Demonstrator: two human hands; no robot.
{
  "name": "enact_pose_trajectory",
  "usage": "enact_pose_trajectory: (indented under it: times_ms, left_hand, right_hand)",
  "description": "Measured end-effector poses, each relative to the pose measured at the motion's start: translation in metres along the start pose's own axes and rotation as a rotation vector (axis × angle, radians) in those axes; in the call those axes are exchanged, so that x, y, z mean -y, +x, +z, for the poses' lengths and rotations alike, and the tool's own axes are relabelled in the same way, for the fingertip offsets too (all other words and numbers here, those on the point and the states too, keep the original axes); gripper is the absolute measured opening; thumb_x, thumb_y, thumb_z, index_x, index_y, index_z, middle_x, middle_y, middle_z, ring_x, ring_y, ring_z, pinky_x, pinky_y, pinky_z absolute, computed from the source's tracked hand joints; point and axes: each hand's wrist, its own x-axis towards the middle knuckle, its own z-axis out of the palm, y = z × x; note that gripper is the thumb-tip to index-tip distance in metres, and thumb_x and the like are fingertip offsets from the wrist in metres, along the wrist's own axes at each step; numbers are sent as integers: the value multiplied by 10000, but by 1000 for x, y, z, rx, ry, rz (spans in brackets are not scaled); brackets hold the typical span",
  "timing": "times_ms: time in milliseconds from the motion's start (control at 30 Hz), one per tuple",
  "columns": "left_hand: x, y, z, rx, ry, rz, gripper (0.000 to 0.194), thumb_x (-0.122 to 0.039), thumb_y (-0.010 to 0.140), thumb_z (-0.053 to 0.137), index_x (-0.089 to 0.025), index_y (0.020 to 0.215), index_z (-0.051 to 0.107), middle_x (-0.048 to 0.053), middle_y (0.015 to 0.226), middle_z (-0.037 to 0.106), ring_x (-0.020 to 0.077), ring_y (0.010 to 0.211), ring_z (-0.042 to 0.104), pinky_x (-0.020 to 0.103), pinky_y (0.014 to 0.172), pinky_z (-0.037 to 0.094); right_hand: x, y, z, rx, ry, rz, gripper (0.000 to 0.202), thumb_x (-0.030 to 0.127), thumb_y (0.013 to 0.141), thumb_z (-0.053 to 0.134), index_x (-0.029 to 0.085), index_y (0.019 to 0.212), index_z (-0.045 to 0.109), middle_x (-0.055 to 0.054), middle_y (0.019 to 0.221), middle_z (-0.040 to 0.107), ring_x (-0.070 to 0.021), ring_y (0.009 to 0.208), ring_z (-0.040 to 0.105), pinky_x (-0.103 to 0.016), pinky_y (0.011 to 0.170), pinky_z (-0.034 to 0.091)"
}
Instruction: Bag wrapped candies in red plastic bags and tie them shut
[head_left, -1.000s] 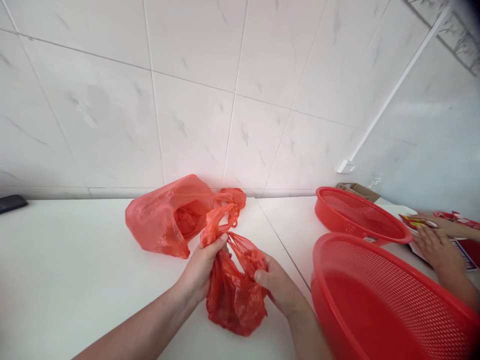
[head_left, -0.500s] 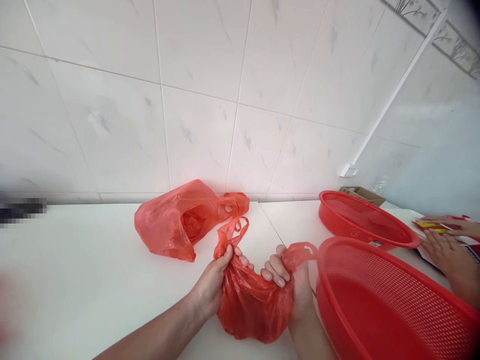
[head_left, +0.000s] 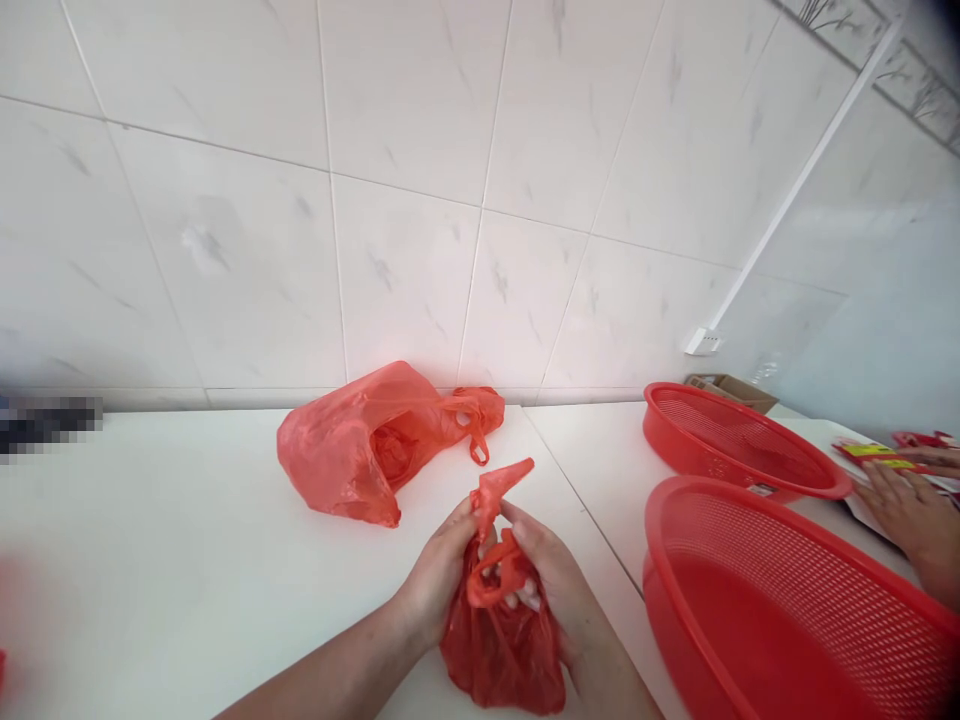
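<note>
At the table's (head_left: 187, 520) far left edge, by the wall (head_left: 405, 280), lies a dark thing (head_left: 45, 425), too pixelated to name. Next comes the back bag (head_left: 322, 455), red and thin, on its side near the wall with its mouth agape and crumpled red film inside. In front of it the left hand (head_left: 439, 575) clasps the gathered neck of the front bag (head_left: 502, 655). That bag, also red, hangs between both hands over the near part of the table; whether its bottom rests there, I cannot tell. One twisted end sticks up above the fingers. The right hand (head_left: 555, 575) grasps the neck from the other side, beside a loop of film. Farther right stand the back basket (head_left: 679, 452) and, nearer, the deeper front basket (head_left: 787, 545), both red. Beyond them are a box (head_left: 742, 393) and a co-worker's hand (head_left: 904, 505) at a red-and-yellow packet (head_left: 874, 455).
</note>
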Motion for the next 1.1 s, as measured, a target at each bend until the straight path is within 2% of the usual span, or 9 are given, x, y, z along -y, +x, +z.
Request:
enact_pose_trajectory:
  times_ms: [133,300,433,500,600,700,833,967,1100]
  left_hand:
    - [5,4,-1,7,183,18,281,-460,841,542,-192,924,545,43,544,661,207,496,646,260,465,448]
    - [10,2,-3,-27,261,78,210,-344,781,645,-186,865,535,8,557,658,156,505,618,238,523,425]
    - [13,-5,-3,6,377,129,657,-264,674,769,-230,1234,427,17,838,697,169,771,640,288,764,456]
    - [14,-6,-4,-8,404,152,714,-334,691,761,-231,1298,399,16,834,688,178,780,630,292,756,458]
    - [13,-3,-5,-75,365,122,427,-524,819,558,-156,1024,626,27,629,650,179,616,601,283,624,450]
    - [10,0,-8,-131,263,40,516,-609,816,487,-152,617,620,48,538,616,162,516,561,267,548,423]
    - [7,1,-16,-137,143,-35,540,-643,785,502,-176,514,497,36,472,570,158,463,542,263,496,409]
    - [9,3,-24,-154,66,-47,446,-571,760,604,-165,598,515,2,510,553,155,489,565,281,538,445]
    - [7,2,-27,-156,61,4,334,-487,780,634,-158,819,584,-8,627,592,136,569,586,273,614,459]
  right_hand:
    - [-5,0,5,-3,-55,-12,530,546,740,655,172,1106,575,86,407,429,-52,344,375,-170,356,193]
    - [-7,3,1,-119,-101,-14,396,562,765,608,171,708,592,86,362,361,-60,355,358,-214,438,329]
    - [-5,7,-3,-253,-143,16,371,553,745,628,184,786,608,76,423,408,-74,381,352,-226,426,310]
    - [-6,7,0,-276,-214,-15,356,537,738,641,186,792,616,63,461,430,-88,414,373,-239,441,334]
    - [-8,3,8,-208,-256,-70,323,513,766,623,190,755,620,60,452,383,-106,444,386,-257,482,372]
    - [-6,-2,12,-71,-66,-20,350,497,806,572,180,661,609,17,535,472,-115,517,442,-262,554,396]
    - [-1,-4,4,81,188,85,492,582,854,417,170,917,679,-30,738,593,-107,558,455,-264,598,407]
    - [-3,-3,-3,48,29,62,402,468,811,588,193,1097,655,3,672,592,-113,561,484,-282,634,431]
    - [-5,-3,-3,58,-151,-32,493,275,736,702,256,1206,556,-20,924,644,-161,813,602,-360,844,446]
